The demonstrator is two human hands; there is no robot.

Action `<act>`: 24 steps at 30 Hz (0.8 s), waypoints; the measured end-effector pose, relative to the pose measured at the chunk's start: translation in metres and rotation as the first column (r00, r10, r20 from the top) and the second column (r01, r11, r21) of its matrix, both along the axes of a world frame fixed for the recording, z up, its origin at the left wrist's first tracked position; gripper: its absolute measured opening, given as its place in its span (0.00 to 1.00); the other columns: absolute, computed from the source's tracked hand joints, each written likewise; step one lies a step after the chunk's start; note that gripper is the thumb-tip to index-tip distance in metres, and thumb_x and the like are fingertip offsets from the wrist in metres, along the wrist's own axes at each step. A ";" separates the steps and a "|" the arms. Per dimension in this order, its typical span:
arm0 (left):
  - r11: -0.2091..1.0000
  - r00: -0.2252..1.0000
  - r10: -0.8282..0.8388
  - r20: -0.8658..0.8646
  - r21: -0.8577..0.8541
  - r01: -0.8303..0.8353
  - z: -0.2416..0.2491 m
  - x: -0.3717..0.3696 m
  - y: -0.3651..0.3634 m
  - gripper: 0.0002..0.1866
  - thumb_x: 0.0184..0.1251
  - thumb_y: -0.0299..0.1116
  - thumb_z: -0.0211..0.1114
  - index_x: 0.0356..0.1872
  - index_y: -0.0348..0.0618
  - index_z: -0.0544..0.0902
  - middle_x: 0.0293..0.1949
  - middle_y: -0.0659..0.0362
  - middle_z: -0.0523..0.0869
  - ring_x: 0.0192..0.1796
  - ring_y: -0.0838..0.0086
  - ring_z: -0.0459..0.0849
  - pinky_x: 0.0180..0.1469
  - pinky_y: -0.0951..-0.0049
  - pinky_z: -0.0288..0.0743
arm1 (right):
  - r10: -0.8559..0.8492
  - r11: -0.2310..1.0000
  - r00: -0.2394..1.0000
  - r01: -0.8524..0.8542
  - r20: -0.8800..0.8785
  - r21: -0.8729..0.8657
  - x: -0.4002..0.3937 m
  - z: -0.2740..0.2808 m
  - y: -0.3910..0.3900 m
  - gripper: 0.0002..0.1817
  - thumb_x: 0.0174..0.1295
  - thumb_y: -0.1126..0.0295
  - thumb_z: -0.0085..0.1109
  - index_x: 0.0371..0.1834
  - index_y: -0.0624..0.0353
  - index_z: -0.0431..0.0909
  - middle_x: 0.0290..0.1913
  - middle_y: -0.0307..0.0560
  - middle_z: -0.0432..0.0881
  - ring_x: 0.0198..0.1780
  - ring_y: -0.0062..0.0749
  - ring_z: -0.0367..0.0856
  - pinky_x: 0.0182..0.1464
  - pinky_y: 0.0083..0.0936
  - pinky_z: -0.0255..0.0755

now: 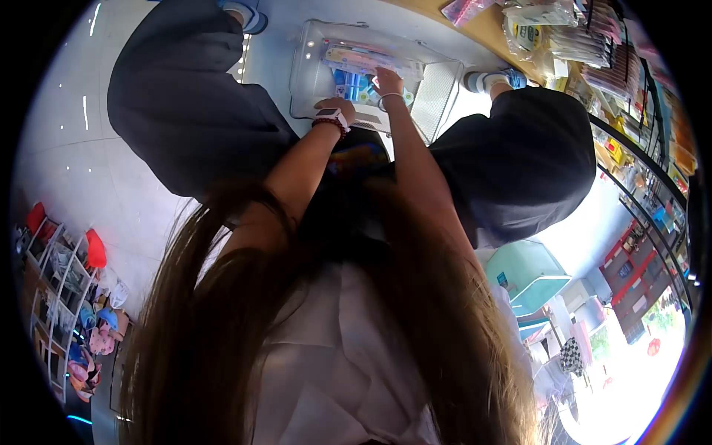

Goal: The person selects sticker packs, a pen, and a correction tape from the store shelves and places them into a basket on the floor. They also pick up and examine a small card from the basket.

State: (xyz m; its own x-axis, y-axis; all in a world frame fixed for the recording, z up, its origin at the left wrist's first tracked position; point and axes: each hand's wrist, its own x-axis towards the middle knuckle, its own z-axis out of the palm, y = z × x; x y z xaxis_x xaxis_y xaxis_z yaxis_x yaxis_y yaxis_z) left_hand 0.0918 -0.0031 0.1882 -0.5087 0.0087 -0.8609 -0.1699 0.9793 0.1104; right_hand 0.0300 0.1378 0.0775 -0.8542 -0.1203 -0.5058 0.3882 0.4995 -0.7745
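Observation:
A pale wire-mesh basket [298,81] stands on the floor between my knees. In it lie long, clear, pastel-coloured packets [356,59] and blue packages [351,83]. My left hand [337,108], with a watch and a dark bead bracelet at the wrist, is at the basket's near side, close to the blue packages. Its fingers are too small and partly hidden to read. My right hand [387,81], wearing a light bangle, reaches inside. Its fingers are bent together at the near edge of the pastel packets, and what they hold is hard to make out.
Shelves with hanging packaged goods [597,78] run along the right. A wooden ledge [486,30] crosses the top right. Behind me stand a mint-green bin [530,274] and, at lower left, a white rack [55,297] with bags and hats. My knees flank the basket.

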 end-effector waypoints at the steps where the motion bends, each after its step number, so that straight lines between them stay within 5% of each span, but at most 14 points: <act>1: 1.000 1.000 -0.020 -0.012 -0.001 0.020 0.006 0.000 0.001 0.17 0.60 0.37 0.48 0.46 0.43 0.79 0.48 0.51 0.79 0.50 0.56 0.78 0.49 0.40 0.65 | -0.163 0.952 0.970 0.203 0.180 -0.230 -0.002 0.002 0.003 0.14 0.53 0.71 0.53 0.44 0.53 0.76 0.38 0.39 0.77 0.41 0.26 0.75 0.42 0.25 0.73; 2: 0.999 0.999 -0.038 -0.026 -0.002 0.038 0.012 -0.001 0.002 0.17 0.60 0.37 0.48 0.46 0.43 0.80 0.48 0.50 0.79 0.49 0.56 0.78 0.49 0.40 0.65 | -0.221 0.774 0.806 0.487 0.549 -0.404 -0.006 0.001 0.011 0.19 0.52 0.74 0.55 0.50 0.54 0.72 0.37 0.39 0.73 0.41 0.25 0.73 0.44 0.27 0.73; 3: 0.999 0.999 -0.043 -0.001 -0.003 0.043 0.018 -0.004 0.002 0.18 0.60 0.37 0.48 0.45 0.42 0.79 0.48 0.49 0.79 0.48 0.56 0.79 0.48 0.41 0.65 | -0.143 0.894 0.946 0.249 0.290 -0.372 -0.004 0.001 0.016 0.18 0.54 0.73 0.54 0.50 0.56 0.71 0.40 0.40 0.73 0.42 0.26 0.72 0.43 0.29 0.74; 5: 0.997 0.993 -0.074 -0.090 -0.042 0.070 0.015 0.002 0.002 0.16 0.58 0.35 0.49 0.42 0.42 0.81 0.44 0.49 0.81 0.46 0.56 0.80 0.45 0.44 0.68 | 0.000 0.963 1.000 0.006 0.023 -0.269 -0.005 0.011 0.012 0.18 0.56 0.72 0.53 0.51 0.57 0.69 0.42 0.41 0.72 0.44 0.28 0.72 0.41 0.32 0.74; 6: 0.992 0.978 -0.112 -0.177 -0.077 0.100 0.012 0.005 0.002 0.15 0.56 0.33 0.50 0.39 0.42 0.82 0.41 0.49 0.82 0.43 0.56 0.82 0.41 0.47 0.71 | -0.384 0.809 0.844 0.503 0.374 -0.305 -0.012 0.021 0.008 0.17 0.57 0.72 0.53 0.51 0.59 0.69 0.43 0.43 0.72 0.44 0.29 0.72 0.40 0.32 0.75; 7: 0.993 0.979 -0.103 -0.176 -0.083 0.089 0.011 0.005 0.002 0.15 0.56 0.34 0.50 0.39 0.41 0.82 0.41 0.49 0.82 0.43 0.55 0.81 0.40 0.47 0.71 | -0.599 0.470 0.441 0.869 0.668 -0.152 -0.017 0.022 0.006 0.16 0.58 0.72 0.52 0.50 0.60 0.69 0.43 0.44 0.72 0.44 0.31 0.72 0.38 0.32 0.75; 10: 0.996 0.987 -0.073 -0.146 -0.069 0.063 0.009 0.003 0.003 0.15 0.55 0.35 0.51 0.39 0.41 0.82 0.41 0.49 0.82 0.43 0.56 0.82 0.40 0.48 0.71 | -0.612 0.336 0.356 0.925 0.706 -0.175 -0.015 0.023 0.004 0.15 0.57 0.71 0.54 0.48 0.62 0.70 0.45 0.45 0.71 0.44 0.33 0.72 0.37 0.31 0.76; 14: 0.996 0.968 -0.066 -0.243 -0.068 0.051 0.012 0.006 0.004 0.14 0.55 0.34 0.52 0.37 0.43 0.82 0.39 0.51 0.83 0.42 0.57 0.82 0.39 0.49 0.72 | -0.596 0.431 0.444 0.880 0.669 -0.200 -0.016 0.021 0.004 0.16 0.56 0.71 0.56 0.48 0.60 0.71 0.51 0.46 0.70 0.46 0.34 0.71 0.43 0.29 0.71; 15: 0.997 0.983 -0.044 -0.179 -0.064 0.033 0.011 0.003 0.004 0.15 0.56 0.37 0.52 0.40 0.43 0.81 0.42 0.51 0.82 0.45 0.57 0.81 0.43 0.47 0.70 | -0.606 0.452 0.451 0.873 0.655 -0.183 -0.019 0.023 -0.001 0.13 0.54 0.70 0.56 0.44 0.59 0.75 0.45 0.45 0.73 0.41 0.30 0.73 0.32 0.26 0.73; 17: 0.998 0.993 -0.020 -0.114 -0.062 0.013 0.007 0.002 0.004 0.17 0.58 0.40 0.52 0.44 0.43 0.80 0.45 0.51 0.81 0.48 0.57 0.79 0.48 0.46 0.68 | -0.604 0.451 0.430 0.879 0.672 -0.157 -0.020 0.016 0.002 0.14 0.54 0.70 0.58 0.45 0.58 0.74 0.46 0.44 0.73 0.45 0.30 0.72 0.36 0.26 0.70; 20: 0.998 0.988 -0.016 -0.154 -0.055 0.007 0.001 0.002 0.001 0.13 0.54 0.35 0.54 0.36 0.42 0.82 0.39 0.51 0.82 0.43 0.57 0.81 0.40 0.52 0.72 | -0.659 0.425 0.368 0.902 0.657 -0.079 -0.022 0.037 -0.001 0.15 0.53 0.69 0.61 0.44 0.57 0.74 0.45 0.42 0.75 0.48 0.28 0.72 0.37 0.25 0.65; 23: 0.994 0.982 0.112 -0.150 0.036 -0.108 -0.004 -0.005 0.005 0.15 0.55 0.36 0.53 0.38 0.40 0.81 0.40 0.47 0.82 0.43 0.57 0.81 0.41 0.57 0.73 | -0.767 0.354 0.299 0.935 0.567 -0.014 -0.013 0.062 0.003 0.13 0.51 0.67 0.63 0.40 0.55 0.76 0.39 0.40 0.77 0.43 0.25 0.74 0.35 0.24 0.64; 24: 0.946 0.915 0.324 -0.239 0.092 -0.311 -0.005 -0.008 0.011 0.14 0.55 0.38 0.55 0.35 0.39 0.81 0.40 0.48 0.82 0.43 0.57 0.81 0.42 0.57 0.73 | -0.812 0.318 0.274 0.948 0.515 -0.004 -0.012 0.067 0.006 0.12 0.51 0.66 0.64 0.38 0.55 0.76 0.36 0.40 0.78 0.41 0.25 0.75 0.33 0.24 0.64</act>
